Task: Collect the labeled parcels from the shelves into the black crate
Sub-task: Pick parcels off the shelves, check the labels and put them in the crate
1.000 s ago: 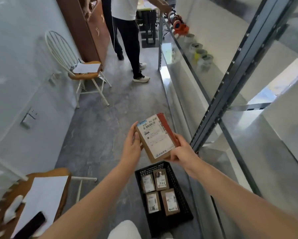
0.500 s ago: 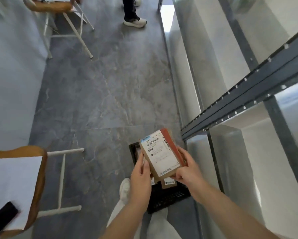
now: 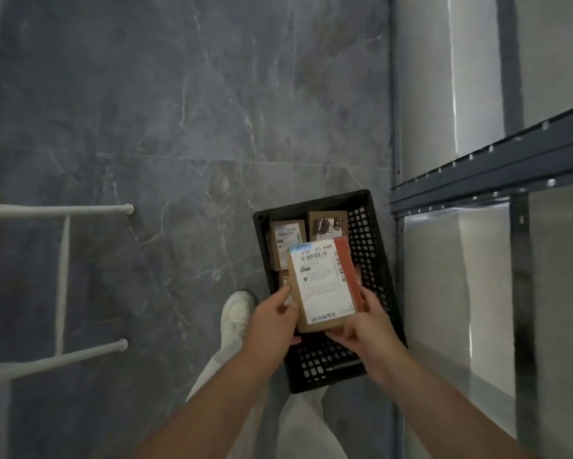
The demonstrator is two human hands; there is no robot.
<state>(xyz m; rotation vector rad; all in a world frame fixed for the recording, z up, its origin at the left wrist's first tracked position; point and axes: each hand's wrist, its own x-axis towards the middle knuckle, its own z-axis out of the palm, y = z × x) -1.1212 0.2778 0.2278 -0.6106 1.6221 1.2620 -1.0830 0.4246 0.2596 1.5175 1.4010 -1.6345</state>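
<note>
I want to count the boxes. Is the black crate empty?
No, brown parcels lie in the black crate beneath the labeled parcel that the left hand and right hand hold.

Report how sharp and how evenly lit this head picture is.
Head view: dim and soft overall; the floor is smeared by motion blur; the held parcel is sharpest, its label's large print legible; the parcels in the crate are blurred; glare streaks the shelf panel.

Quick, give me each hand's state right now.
Left hand: grips the parcel's left edge.
Right hand: grips the same parcel's right lower corner, above the crate.
</note>
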